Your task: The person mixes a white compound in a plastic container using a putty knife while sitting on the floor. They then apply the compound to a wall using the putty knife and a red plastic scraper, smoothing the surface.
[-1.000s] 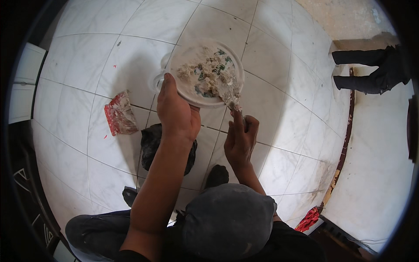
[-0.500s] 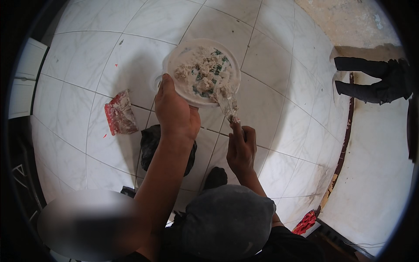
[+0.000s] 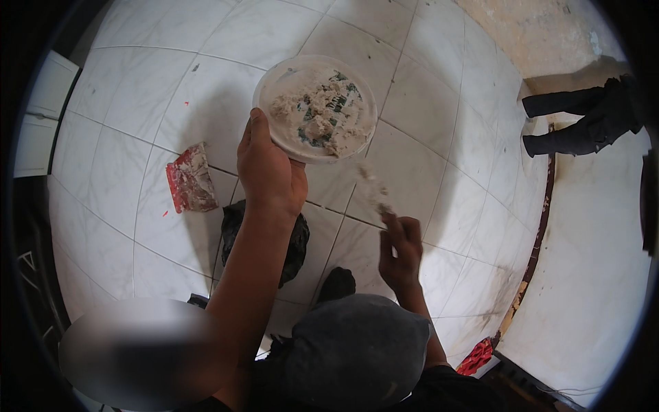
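White lid [image 3: 280, 81] on upturned left hand [image 3: 273, 168]; right hand [image 3: 401, 253] holds, seemingly, scraper [image 3: 375, 188].

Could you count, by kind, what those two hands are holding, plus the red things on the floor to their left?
Round white lid, in the left hand: 1
Smeared tool, blurred, in the right hand: 1
Large red smeared piece: 1
Tiny red scraps: 2
Total: 5

Dark green lettering [image 3: 338, 103] stands on the round white plastic lid [image 3: 274, 77], right of its centre, partly covered by pale crumbly paste [image 3: 283, 106]; no word is legible.
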A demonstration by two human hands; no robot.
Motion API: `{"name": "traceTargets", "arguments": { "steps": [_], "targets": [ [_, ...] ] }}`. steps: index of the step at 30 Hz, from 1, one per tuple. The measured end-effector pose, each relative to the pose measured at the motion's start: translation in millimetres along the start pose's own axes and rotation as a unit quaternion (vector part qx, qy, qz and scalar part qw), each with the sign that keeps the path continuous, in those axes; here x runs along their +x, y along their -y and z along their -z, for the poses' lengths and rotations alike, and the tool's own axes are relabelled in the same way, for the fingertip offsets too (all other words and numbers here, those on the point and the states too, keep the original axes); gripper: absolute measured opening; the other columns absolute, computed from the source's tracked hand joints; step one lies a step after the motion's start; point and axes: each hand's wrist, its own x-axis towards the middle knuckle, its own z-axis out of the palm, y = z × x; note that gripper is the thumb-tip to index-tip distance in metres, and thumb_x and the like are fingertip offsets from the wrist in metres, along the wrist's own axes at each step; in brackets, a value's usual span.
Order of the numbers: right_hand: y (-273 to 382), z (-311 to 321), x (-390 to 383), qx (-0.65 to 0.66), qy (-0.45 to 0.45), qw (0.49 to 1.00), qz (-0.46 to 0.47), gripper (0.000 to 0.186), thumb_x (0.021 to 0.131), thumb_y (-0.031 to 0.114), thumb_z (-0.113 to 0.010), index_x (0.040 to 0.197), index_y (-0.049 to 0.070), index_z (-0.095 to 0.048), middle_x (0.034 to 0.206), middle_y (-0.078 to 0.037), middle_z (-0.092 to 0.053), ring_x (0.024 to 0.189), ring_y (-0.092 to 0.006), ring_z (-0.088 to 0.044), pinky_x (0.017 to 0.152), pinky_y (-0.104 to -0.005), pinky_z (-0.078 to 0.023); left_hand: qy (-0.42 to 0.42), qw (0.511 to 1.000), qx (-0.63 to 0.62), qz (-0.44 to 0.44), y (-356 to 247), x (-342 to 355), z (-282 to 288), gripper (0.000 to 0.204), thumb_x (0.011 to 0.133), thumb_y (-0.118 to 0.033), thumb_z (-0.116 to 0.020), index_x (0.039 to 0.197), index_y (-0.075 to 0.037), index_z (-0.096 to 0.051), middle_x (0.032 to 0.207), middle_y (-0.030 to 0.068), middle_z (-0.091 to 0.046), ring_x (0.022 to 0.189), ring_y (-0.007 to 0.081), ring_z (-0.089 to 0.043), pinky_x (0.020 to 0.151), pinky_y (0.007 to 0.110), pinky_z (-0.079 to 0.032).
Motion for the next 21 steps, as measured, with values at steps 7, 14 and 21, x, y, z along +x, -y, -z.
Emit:
{"name": "traceTargets", "arguments": {
  "steps": [7, 14, 21],
  "targets": [
    [36.4, 91.7, 70.3, -0.056, 0.017, 0.996, 0.070, 0.043, 0.079, -0.008, -0.079, 0.119, 0.010, -0.078, 0.077, -0.004, -0.063, 0.069, -0.0175, -0.068, 0.060, -0.0310, -0.053, 0.015, 1.000, 0.001, 0.003, -1.3, 0.2, 1.0, 0.052, 0.116, -0.030, -0.038, 0.150, 0.008, -0.040, 0.151, 0.0215, -0.050, 0.139, 0.0297, -0.054, 0.117, 0.046, -0.048],
    [57.6, 112.3, 96.3, -0.200, 0.042, 0.968, 0.148, 0.028, 0.082, 0.009, -0.083, 0.109, 0.017, -0.079, 0.074, -0.001, -0.050, 0.061, -0.0164, -0.055, 0.053, -0.0340, -0.044, 0.042, 0.998, -0.035, 0.024, 2.6, -5.0, 5.0, 0.051, 0.116, -0.031, -0.037, 0.150, 0.007, -0.041, 0.149, 0.0211, -0.052, 0.138, 0.0303, -0.056, 0.114, 0.046, -0.052],
    [68.6, 103.2, 105.2, -0.214, 0.026, 0.965, 0.148, 0.031, 0.082, 0.010, -0.083, 0.112, 0.017, -0.079, 0.077, -0.002, -0.051, 0.064, -0.0177, -0.056, 0.054, -0.0345, -0.045, 0.057, 0.997, -0.028, 0.034, 3.2, -18.5, -3.0, 0.050, 0.116, -0.030, -0.039, 0.149, 0.008, -0.041, 0.149, 0.0213, -0.053, 0.136, 0.0301, -0.057, 0.113, 0.045, -0.053]
  ]
}}
